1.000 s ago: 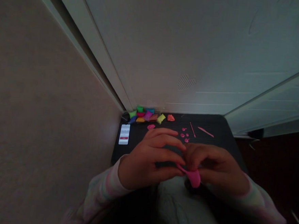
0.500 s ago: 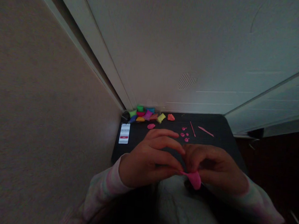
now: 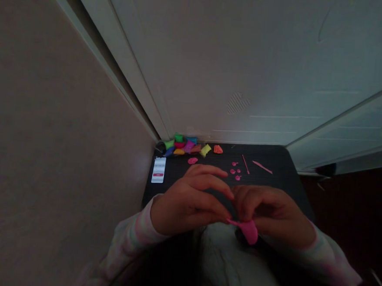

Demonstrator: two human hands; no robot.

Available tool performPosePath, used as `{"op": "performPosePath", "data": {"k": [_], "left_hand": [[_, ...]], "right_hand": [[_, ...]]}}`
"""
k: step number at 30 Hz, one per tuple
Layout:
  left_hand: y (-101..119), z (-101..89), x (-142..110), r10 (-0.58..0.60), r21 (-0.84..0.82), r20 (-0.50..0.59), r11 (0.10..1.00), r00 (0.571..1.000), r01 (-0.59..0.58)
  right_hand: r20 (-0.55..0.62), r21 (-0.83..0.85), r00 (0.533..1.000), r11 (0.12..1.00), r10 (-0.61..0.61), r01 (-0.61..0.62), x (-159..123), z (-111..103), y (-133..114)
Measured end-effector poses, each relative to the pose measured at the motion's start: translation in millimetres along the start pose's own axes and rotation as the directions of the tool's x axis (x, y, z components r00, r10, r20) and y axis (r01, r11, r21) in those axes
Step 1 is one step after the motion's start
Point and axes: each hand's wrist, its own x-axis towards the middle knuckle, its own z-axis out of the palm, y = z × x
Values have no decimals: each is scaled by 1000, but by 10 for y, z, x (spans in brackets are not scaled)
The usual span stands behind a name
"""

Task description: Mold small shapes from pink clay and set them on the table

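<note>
Left hand [image 3: 186,203] pinched the thin tail [image 3: 234,223], right hand [image 3: 287,215] the thicker body, of pink clay [image 3: 250,233] near of the dark table [image 3: 279,160]; hard pulling would likely tear it.

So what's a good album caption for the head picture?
Left hand and right hand pinch pink clay; tools and packets lie on the table.

The dark worktop [image 3: 283,158] adjoins a pale panel [image 3: 217,49] bearing a striped heart [image 3: 237,104]. Its far right corner is rounded. A plain wall [image 3: 46,150] stands at left. The floor [image 3: 360,196] at right is dark reddish-brown. Lighting is dim.
</note>
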Motion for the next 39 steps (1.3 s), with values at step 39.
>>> {"op": "performPosePath", "data": {"k": [39], "left_hand": [[-34,265,-61,24,432,-382,888,924,156]], "right_hand": [[-378,494,873,865,307,-90,55,201,269]]}}
